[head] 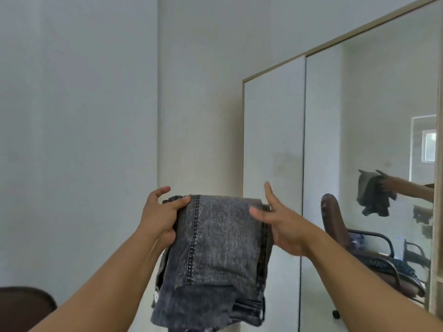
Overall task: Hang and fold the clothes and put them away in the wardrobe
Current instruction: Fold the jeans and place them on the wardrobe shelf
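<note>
At the far left, low in the corner, a dark brown rounded shape (22, 307) showed; what it was could not be told. Behind it rose a plain pale wall (79, 116).

The left hand (159, 219) gripped the left edge of the folded jeans (218, 255), its thumb lying across the top fold and its palm and lower fingers curled against the side, while two fingers stuck up free above the cloth.

The jeans, grey and washed-out with a stitched seam running down the front, were held up in the air between the two hands, in front of the wall and just left of the wardrobe. Their lower part hung down loose and bunched.

The right hand (280, 224) held the right edge of the jeans, thumb laid over the front of the fabric, one finger pointing straight up and the others hidden behind the cloth.

To the right stood the wardrobe (273, 140) with its white door closed. Beside that door a mirror (374, 104) reflected a brown chair (335, 216), an outstretched arm and the jeans.
</note>
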